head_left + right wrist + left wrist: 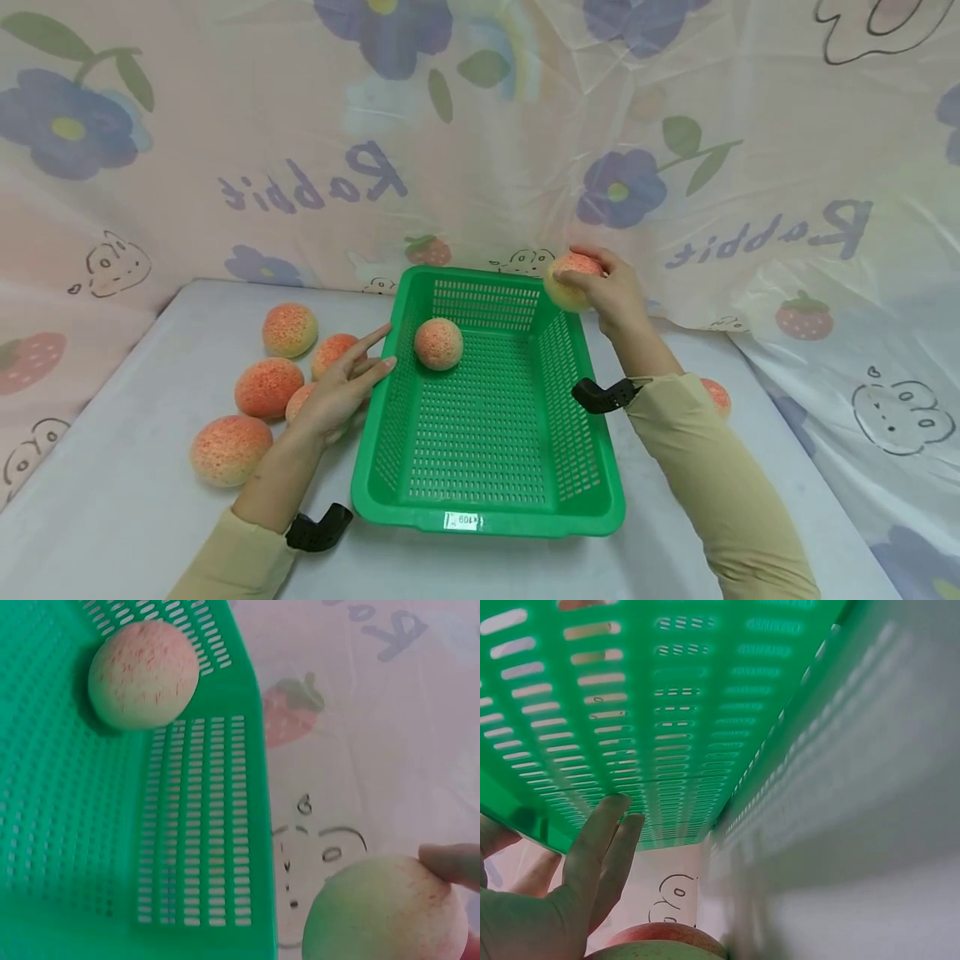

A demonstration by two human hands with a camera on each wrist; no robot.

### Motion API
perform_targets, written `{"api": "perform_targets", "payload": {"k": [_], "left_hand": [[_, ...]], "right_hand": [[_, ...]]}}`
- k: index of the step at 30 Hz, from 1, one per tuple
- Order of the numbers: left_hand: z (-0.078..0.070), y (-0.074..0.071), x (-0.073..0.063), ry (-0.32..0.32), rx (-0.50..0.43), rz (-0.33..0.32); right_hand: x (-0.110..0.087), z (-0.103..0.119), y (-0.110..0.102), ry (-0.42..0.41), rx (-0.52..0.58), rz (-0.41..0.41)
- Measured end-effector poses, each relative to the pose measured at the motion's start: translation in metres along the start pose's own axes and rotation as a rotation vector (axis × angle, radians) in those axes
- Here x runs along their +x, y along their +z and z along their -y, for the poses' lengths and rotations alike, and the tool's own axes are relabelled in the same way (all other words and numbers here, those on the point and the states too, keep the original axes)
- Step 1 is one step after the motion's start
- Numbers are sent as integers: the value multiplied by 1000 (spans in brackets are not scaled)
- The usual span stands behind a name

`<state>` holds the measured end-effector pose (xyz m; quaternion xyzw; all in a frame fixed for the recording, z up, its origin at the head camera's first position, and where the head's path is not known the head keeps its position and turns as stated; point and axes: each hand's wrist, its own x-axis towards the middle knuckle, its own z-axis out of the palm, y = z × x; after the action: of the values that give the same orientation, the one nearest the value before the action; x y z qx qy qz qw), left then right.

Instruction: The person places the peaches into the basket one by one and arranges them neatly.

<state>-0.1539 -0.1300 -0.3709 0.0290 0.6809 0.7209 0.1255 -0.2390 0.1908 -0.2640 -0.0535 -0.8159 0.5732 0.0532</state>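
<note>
A green plastic basket (480, 523) with slotted walls stands mid-table, and one peach (438, 344) lies inside towards its far left. My right hand (615, 292) grips another peach (562, 292) at the basket's far right corner; the right wrist view shows this held peach (386, 911) beside the basket wall (259, 825). Against the basket's left side rests my left hand (341, 396), its fingers extended along the rim. In the left wrist view, fingers of the left hand (570, 900) touch the slotted wall (645, 750) from outside.
Several peaches lie left of the basket, among them a large one (231, 451) near the left forearm. One more peach (716, 397) sits partly hidden behind the right sleeve. A printed curtain (480, 167) hangs behind the white table (120, 500).
</note>
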Motion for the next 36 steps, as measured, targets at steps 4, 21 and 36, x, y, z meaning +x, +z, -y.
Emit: {"api": "perform_targets", "payload": {"k": [4, 21, 36], "left_hand": [[1, -1, 1, -7, 1, -8], [1, -2, 1, -5, -7, 2], [-1, 0, 1, -10, -5, -3]], "right_hand": [[4, 2, 16, 18, 41, 20], [11, -6, 72, 57, 55, 94], [7, -29, 100, 125, -77, 156]]}}
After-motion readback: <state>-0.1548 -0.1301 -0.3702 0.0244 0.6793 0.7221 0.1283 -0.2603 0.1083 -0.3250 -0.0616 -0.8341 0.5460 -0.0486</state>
